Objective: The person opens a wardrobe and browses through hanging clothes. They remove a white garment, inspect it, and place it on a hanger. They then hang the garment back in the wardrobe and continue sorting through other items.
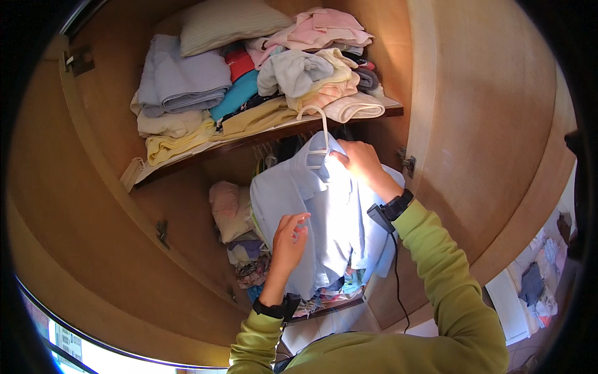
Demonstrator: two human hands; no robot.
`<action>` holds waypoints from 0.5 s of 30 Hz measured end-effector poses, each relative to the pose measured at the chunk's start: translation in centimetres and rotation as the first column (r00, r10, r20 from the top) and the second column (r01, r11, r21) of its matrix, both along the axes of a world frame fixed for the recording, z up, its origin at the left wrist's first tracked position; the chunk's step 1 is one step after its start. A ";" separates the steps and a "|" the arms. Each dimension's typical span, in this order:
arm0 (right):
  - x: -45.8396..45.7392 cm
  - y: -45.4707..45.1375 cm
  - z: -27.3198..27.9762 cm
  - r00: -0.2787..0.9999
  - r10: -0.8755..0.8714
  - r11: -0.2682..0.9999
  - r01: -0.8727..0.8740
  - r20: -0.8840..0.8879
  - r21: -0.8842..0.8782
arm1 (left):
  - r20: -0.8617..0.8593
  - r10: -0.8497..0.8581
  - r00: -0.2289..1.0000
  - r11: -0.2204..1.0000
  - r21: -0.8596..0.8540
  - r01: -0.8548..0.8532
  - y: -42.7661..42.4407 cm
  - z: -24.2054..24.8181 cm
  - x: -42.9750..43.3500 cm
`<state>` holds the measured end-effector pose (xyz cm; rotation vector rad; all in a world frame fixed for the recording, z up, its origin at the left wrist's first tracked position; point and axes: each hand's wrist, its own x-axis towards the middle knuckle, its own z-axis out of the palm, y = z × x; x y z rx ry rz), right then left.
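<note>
A light blue collared shirt (285, 187) hangs on a white plastic hanger (323, 122) in front of the open wardrobe. My right hand (362, 161) grips the shirt near its collar, beside the hanger's neck. The hanger's hook rises in front of the shelf edge; from this angle I cannot tell whether it touches anything. Lower and to the left, my left hand (290, 240) is raised by the shirt's front with fingers apart and curled, holding nothing. Strong sunlight washes out the shirt's middle.
The upper shelf (275, 133) bears folded towels (187, 77), a striped pillow (229, 25) and pink cloth (322, 30). Below, more clothes (245, 262) are piled behind the shirt. Wooden doors stand open at left (84, 224) and right (486, 126). A black cable (397, 280) dangles from my right wrist.
</note>
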<state>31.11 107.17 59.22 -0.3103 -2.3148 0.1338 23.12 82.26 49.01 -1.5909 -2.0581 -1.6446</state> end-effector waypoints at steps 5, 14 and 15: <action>1.0 -0.5 -2.0 0.992 -0.038 0.998 0.045 -0.119 0.054 | 0.001 0.062 0.998 0.997 -0.038 -0.062 1.4 -3.2 -1.1; 4.9 -2.7 -6.8 0.883 0.059 0.985 0.025 -0.465 0.172 | -0.220 0.056 0.974 0.990 -0.116 -0.083 4.1 -5.8 -0.9; 5.3 -3.1 -8.2 0.866 0.115 0.990 -0.061 -0.486 0.126 | -0.300 0.082 0.951 0.990 -0.085 -0.112 4.5 -5.6 -0.5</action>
